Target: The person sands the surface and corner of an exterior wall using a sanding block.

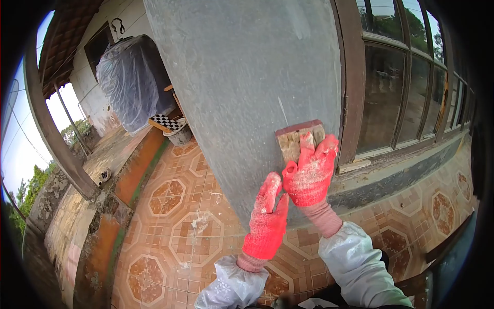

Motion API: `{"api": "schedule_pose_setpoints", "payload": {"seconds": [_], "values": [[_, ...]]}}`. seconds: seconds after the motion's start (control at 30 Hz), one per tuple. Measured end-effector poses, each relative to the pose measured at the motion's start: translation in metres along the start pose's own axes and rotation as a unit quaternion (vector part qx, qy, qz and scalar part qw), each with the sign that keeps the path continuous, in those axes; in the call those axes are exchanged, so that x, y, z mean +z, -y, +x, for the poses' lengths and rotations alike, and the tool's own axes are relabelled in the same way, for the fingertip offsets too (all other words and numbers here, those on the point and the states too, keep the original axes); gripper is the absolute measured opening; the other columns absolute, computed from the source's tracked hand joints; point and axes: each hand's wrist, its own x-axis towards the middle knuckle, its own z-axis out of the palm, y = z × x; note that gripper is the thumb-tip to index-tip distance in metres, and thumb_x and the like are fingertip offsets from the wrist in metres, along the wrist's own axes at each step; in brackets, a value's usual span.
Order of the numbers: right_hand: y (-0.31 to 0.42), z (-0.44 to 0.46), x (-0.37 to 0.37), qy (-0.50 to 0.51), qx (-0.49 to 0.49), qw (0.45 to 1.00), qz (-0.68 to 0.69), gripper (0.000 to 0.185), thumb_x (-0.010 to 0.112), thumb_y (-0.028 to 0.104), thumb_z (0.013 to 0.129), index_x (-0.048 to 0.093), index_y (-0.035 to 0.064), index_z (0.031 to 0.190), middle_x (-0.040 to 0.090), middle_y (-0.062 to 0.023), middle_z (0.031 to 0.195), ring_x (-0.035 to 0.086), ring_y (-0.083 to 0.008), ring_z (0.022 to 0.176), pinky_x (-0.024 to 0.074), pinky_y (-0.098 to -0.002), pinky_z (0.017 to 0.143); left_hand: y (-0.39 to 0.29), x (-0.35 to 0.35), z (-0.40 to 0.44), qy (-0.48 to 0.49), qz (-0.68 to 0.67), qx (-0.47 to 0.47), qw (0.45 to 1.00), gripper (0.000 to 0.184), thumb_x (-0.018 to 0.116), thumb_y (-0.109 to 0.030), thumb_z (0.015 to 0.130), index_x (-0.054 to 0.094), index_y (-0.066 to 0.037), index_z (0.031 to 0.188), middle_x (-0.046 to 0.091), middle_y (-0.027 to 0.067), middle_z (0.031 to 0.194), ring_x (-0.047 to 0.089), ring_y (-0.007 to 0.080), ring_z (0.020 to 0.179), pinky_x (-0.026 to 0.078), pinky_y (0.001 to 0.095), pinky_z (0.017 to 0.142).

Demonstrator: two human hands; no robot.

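Observation:
My right hand (311, 175), in a dusty red work glove, grips a worn wooden block (291, 146) with a dark red strip along its top, which looks like a sanding block. The block lies against the grey wall (242, 77), close to the wall's right edge. Below and to the left is my left hand (265, 221), gloved the same way, its fingers stretched out and holding nothing. Whether its fingertips touch the wall I cannot tell. Pale scratch marks show on the wall above the block.
A brown-framed window (386, 92) and its sill (355, 166) adjoin the wall on the right. Patterned tiles (200, 232) cover the floor. At the left stand a plastic-covered object (131, 77), a checkered board (167, 122), a bucket (180, 135) and a post (62, 139).

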Motion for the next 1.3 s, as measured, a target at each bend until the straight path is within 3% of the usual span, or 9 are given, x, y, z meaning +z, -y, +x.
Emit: {"api": "schedule_pose_setpoints", "payload": {"seconds": [0.2, 0.33, 0.4, 0.43, 0.67, 0.9, 1.0, 1.1, 1.3], "values": [[-0.011, 0.032, 0.000, -0.087, -0.004, 0.996, 0.011, 0.062, 0.075, 0.023, 0.069, 0.057, 0.0029, 0.125, 0.042, -0.0329, 0.131, 0.050, -0.0543, 0.108, 0.0459, -0.0602, 0.089, -0.037, -0.047, -0.018, -0.021, -0.020, -0.124, 0.992, 0.046, 0.055, 0.004, 0.099, 0.051, -0.004, 0.144, 0.058, 0.0123, 0.140, 0.066, 0.0214, 0.115, 0.050, 0.0346, 0.102], [-0.056, -0.104, 0.026, -0.016, 0.044, 0.998, 0.052, 0.054, 0.075, 0.030, 0.071, 0.057, 0.0036, 0.115, 0.045, -0.0287, 0.119, 0.052, -0.0492, 0.102, 0.0463, -0.0578, 0.081, -0.042, -0.063, -0.028, -0.027, 0.007, -0.139, 0.990, 0.045, 0.058, 0.010, 0.096, 0.056, -0.007, 0.138, 0.060, 0.0124, 0.139, 0.067, 0.0226, 0.116, 0.051, 0.0354, 0.101], [-0.065, -0.121, 0.026, 0.039, 0.040, 0.996, 0.066, 0.056, 0.085, 0.034, 0.060, 0.066, 0.0099, 0.107, 0.045, -0.0226, 0.102, 0.054, -0.0458, 0.093, 0.0462, -0.0568, 0.070, -0.056, -0.064, -0.028, -0.008, 0.034, -0.151, 0.988, 0.046, 0.057, 0.011, 0.096, 0.056, -0.007, 0.138, 0.060, 0.0133, 0.139, 0.067, 0.0228, 0.116, 0.051, 0.0351, 0.101], [-0.055, -0.101, 0.017, 0.039, 0.048, 0.996, 0.058, 0.050, 0.076, 0.030, 0.070, 0.059, 0.0029, 0.107, 0.046, -0.0253, 0.110, 0.052, -0.0458, 0.094, 0.0456, -0.0555, 0.076, -0.056, -0.064, -0.031, 0.014, 0.023, -0.161, 0.987, 0.047, 0.058, 0.011, 0.095, 0.056, -0.007, 0.138, 0.060, 0.0140, 0.138, 0.067, 0.0239, 0.115, 0.051, 0.0352, 0.101], [-0.021, 0.053, -0.013, -0.079, 0.056, 0.992, 0.083, 0.080, 0.085, 0.022, 0.060, 0.059, 0.0092, 0.135, 0.040, -0.0364, 0.143, 0.049, -0.0554, 0.122, 0.0476, -0.0601, 0.095, -0.035, -0.066, -0.063, 0.018, -0.129, -0.330, 0.935, 0.034, 0.051, -0.004, 0.104, 0.058, -0.005, 0.137, 0.064, 0.0121, 0.131, 0.066, 0.0269, 0.116, 0.049, 0.0394, 0.107], [-0.088, -0.137, 0.031, 0.027, 0.129, 0.984, 0.118, 0.050, 0.082, 0.030, 0.065, 0.067, 0.0087, 0.107, 0.048, -0.0258, 0.107, 0.054, -0.0475, 0.094, 0.0462, -0.0556, 0.072, -0.058, -0.063, -0.067, 0.045, -0.144, -0.342, 0.928, 0.031, 0.051, -0.013, 0.107, 0.058, 0.000, 0.134, 0.063, 0.0134, 0.133, 0.066, 0.0304, 0.116, 0.050, 0.0411, 0.108], [-0.073, -0.092, 0.013, -0.013, 0.029, 0.998, 0.047, 0.060, 0.073, 0.030, 0.070, 0.054, 0.0052, 0.122, 0.044, -0.0334, 0.127, 0.053, -0.0527, 0.105, 0.0469, -0.0591, 0.085, -0.063, -0.058, -0.072, 0.060, -0.160, -0.386, 0.907, 0.032, 0.051, -0.013, 0.107, 0.058, 0.001, 0.134, 0.063, 0.0148, 0.133, 0.066, 0.0307, 0.118, 0.050, 0.0416, 0.108], [-0.044, 0.013, -0.016, -0.061, 0.047, 0.995, 0.061, 0.074, 0.081, 0.023, 0.064, 0.059, 0.0078, 0.133, 0.044, -0.0342, 0.137, 0.052, -0.0519, 0.114, 0.0491, -0.0562, 0.089, -0.055, -0.056, -0.073, 0.079, -0.141, -0.397, 0.904, 0.031, 0.051, -0.013, 0.107, 0.059, 0.002, 0.133, 0.063, 0.0164, 0.133, 0.066, 0.0316, 0.118, 0.051, 0.0428, 0.107], [-0.055, 0.001, -0.020, -0.071, 0.049, 0.995, 0.039, 0.058, 0.080, 0.018, 0.065, 0.065, 0.0063, 0.119, 0.048, -0.0298, 0.123, 0.053, -0.0480, 0.107, 0.0482, -0.0539, 0.085, -0.053, -0.048, -0.058, 0.052, -0.166, -0.379, 0.909, 0.030, 0.049, -0.008, 0.106, 0.059, 0.003, 0.132, 0.063, 0.0181, 0.133, 0.066, 0.0327, 0.117, 0.051, 0.0444, 0.107]]}}
